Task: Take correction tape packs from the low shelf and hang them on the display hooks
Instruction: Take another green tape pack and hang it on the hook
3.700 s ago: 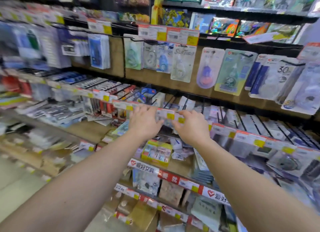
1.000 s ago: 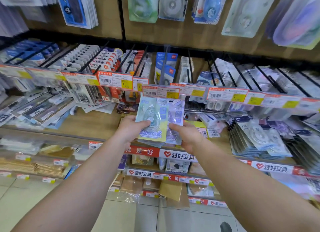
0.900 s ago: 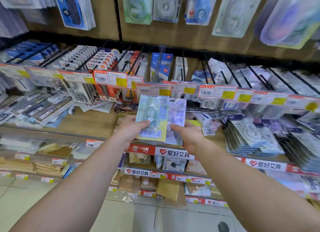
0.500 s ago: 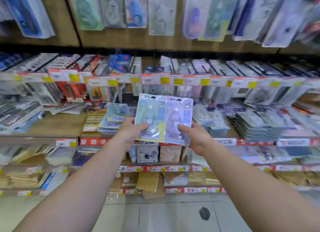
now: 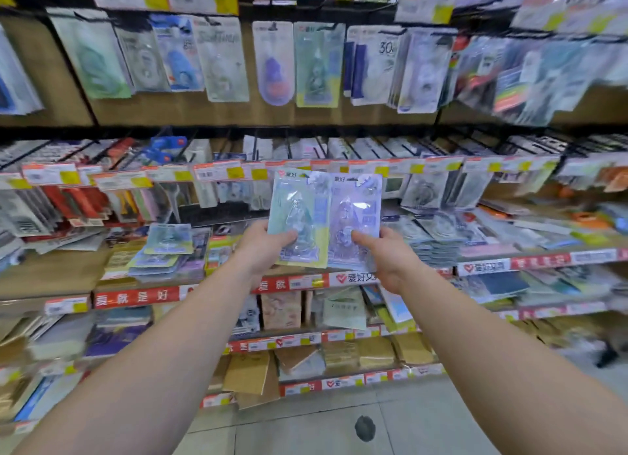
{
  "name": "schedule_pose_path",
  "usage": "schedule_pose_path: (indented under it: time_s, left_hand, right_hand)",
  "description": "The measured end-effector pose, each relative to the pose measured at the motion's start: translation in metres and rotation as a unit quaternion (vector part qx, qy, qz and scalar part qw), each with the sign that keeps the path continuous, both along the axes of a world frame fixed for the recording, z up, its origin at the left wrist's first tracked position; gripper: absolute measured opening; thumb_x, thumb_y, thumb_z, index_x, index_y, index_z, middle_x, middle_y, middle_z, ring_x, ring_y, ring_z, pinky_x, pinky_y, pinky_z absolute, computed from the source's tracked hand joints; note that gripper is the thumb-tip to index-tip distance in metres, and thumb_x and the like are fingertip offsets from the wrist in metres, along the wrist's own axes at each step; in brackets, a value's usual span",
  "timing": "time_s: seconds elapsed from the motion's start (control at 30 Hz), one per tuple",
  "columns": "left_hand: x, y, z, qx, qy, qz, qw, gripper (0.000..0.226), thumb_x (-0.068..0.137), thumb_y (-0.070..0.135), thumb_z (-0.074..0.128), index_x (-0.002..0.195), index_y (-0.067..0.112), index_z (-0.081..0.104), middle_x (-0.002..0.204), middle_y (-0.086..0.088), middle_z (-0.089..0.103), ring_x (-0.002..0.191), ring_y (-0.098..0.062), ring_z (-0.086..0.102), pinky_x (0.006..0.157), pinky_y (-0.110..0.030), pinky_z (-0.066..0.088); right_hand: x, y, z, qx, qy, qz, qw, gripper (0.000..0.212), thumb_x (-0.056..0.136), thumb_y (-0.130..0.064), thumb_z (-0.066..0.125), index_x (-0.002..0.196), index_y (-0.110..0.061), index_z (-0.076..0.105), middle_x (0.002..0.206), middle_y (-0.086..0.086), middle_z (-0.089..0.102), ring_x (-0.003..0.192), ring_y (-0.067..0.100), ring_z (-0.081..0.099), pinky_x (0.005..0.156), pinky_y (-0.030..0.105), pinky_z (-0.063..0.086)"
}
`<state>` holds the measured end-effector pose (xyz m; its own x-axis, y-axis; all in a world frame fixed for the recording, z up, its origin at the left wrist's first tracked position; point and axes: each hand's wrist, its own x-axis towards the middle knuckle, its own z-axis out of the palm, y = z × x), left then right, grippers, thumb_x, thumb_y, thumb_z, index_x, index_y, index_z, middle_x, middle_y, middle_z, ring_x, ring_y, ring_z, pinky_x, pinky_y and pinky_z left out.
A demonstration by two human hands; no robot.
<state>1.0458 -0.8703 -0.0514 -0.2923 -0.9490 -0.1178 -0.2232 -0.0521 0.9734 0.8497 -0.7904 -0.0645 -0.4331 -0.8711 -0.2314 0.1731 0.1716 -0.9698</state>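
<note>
My left hand (image 5: 263,247) grips the lower edge of a green and yellow correction tape pack (image 5: 297,213), thumb across its front. Beside it, my right hand (image 5: 390,261) holds a purple correction tape pack (image 5: 355,213) the same way. Both packs stand upright, side by side, in front of the middle hook row. More such packs lie in a pile on the low shelf (image 5: 163,251) to the left. On the top row of display hooks hang a matching purple pack (image 5: 273,64) and a matching green pack (image 5: 316,64).
A middle row of black hooks with red and yellow price tags (image 5: 217,172) juts out toward me. Stacks of packs (image 5: 438,234) fill the shelf on the right. Notebooks and envelopes sit on the lower shelves (image 5: 306,339) above the tiled floor.
Both hands have lifted the two packs off the low shelf and raised them in front of the middle hook row. The view has tilted up and now takes in the top hooks.
</note>
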Motion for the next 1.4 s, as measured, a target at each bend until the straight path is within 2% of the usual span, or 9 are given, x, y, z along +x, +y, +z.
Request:
schedule_pose_path:
  time_s: [0.13, 0.27, 0.33, 0.5, 0.6, 0.67, 0.9, 1.23, 1.4]
  left_hand:
    - [-0.013, -0.005, 0.021, -0.026, -0.018, 0.0, 0.999, 0.036, 0.094, 0.031, 0.066, 0.125, 0.018, 0.053, 0.109, 0.003, 0.062, 0.085, -0.013, 0.059, 0.056, -0.023, 0.044]
    - [-0.019, -0.019, 0.035, -0.007, 0.038, 0.011, 0.999, 0.03, 0.094, 0.028, 0.068, 0.117, 0.024, 0.049, 0.104, 0.004, 0.062, 0.098, -0.024, 0.064, 0.082, -0.049, 0.059]
    - [-0.023, -0.027, 0.041, -0.009, 0.057, 0.01, 0.998, 0.028, 0.093, 0.027, 0.068, 0.116, 0.024, 0.052, 0.109, 0.0, 0.065, 0.103, -0.029, 0.066, 0.084, -0.056, 0.058]
    - [-0.034, -0.061, 0.053, -0.054, 0.07, 0.024, 0.996, 0.041, 0.092, 0.032, 0.069, 0.127, 0.021, 0.049, 0.117, 0.002, 0.064, 0.103, -0.018, 0.063, 0.082, -0.037, 0.052]
    - [-0.04, -0.085, 0.06, -0.044, 0.079, 0.035, 0.995, 0.041, 0.088, 0.035, 0.074, 0.119, 0.019, 0.052, 0.115, 0.002, 0.065, 0.103, -0.019, 0.064, 0.085, -0.037, 0.053]
    - [-0.044, -0.102, 0.064, -0.047, 0.087, 0.031, 0.995, 0.04, 0.087, 0.033, 0.075, 0.119, 0.018, 0.058, 0.113, 0.0, 0.069, 0.098, -0.016, 0.067, 0.074, -0.032, 0.053]
    - [-0.055, -0.135, 0.074, -0.106, 0.108, 0.057, 0.987, 0.037, 0.088, 0.028, 0.075, 0.118, 0.019, 0.055, 0.105, 0.005, 0.066, 0.092, -0.012, 0.063, 0.068, -0.028, 0.046]
    - [-0.057, -0.15, 0.081, -0.172, 0.192, 0.097, 0.961, 0.03, 0.09, 0.022, 0.072, 0.11, 0.023, 0.051, 0.106, 0.007, 0.065, 0.095, -0.006, 0.063, 0.075, -0.023, 0.047]
    - [-0.064, -0.156, 0.087, -0.183, 0.206, 0.126, 0.953, 0.026, 0.089, 0.02, 0.073, 0.102, 0.027, 0.051, 0.104, 0.006, 0.066, 0.093, -0.006, 0.064, 0.079, -0.026, 0.05]
  right_hand:
    - [-0.013, -0.007, 0.019, -0.02, 0.024, -0.009, 0.999, 0.033, 0.088, -0.024, 0.073, 0.118, -0.014, 0.063, 0.115, 0.007, 0.071, 0.111, 0.03, 0.064, 0.102, 0.054, 0.047]
    - [-0.023, -0.024, 0.038, -0.033, 0.049, -0.01, 0.998, 0.03, 0.091, -0.026, 0.071, 0.118, -0.016, 0.066, 0.11, 0.002, 0.07, 0.11, 0.024, 0.063, 0.096, 0.043, 0.049]
    - [-0.027, -0.036, 0.045, -0.042, 0.04, -0.009, 0.998, 0.019, 0.09, -0.029, 0.071, 0.108, -0.024, 0.066, 0.11, 0.0, 0.071, 0.11, 0.024, 0.063, 0.09, 0.041, 0.05]
    - [-0.031, -0.07, 0.062, -0.081, 0.027, -0.022, 0.996, 0.017, 0.095, -0.022, 0.065, 0.111, -0.02, 0.062, 0.108, 0.007, 0.073, 0.087, 0.024, 0.069, 0.055, 0.026, 0.053]
    - [-0.032, -0.09, 0.073, -0.098, 0.014, -0.023, 0.995, 0.018, 0.096, -0.022, 0.063, 0.113, -0.02, 0.062, 0.106, 0.009, 0.074, 0.091, 0.03, 0.071, 0.075, 0.041, 0.056]
    - [-0.033, -0.103, 0.08, -0.114, 0.013, -0.027, 0.993, 0.02, 0.096, -0.023, 0.062, 0.116, -0.022, 0.063, 0.105, 0.005, 0.075, 0.094, 0.029, 0.072, 0.081, 0.046, 0.057]
    - [-0.032, -0.135, 0.092, -0.155, 0.07, -0.091, 0.981, 0.015, 0.095, -0.028, 0.064, 0.109, -0.023, 0.061, 0.101, -0.005, 0.071, 0.084, 0.009, 0.067, 0.066, 0.028, 0.049]
    - [-0.037, -0.163, 0.106, -0.229, 0.187, -0.073, 0.953, 0.026, 0.095, -0.032, 0.063, 0.118, -0.024, 0.056, 0.109, -0.004, 0.068, 0.097, 0.012, 0.065, 0.081, 0.029, 0.053]
    - [-0.047, -0.185, 0.121, -0.26, 0.178, -0.047, 0.948, 0.023, 0.094, -0.03, 0.064, 0.116, -0.026, 0.056, 0.11, -0.006, 0.068, 0.1, 0.01, 0.065, 0.084, 0.027, 0.051]
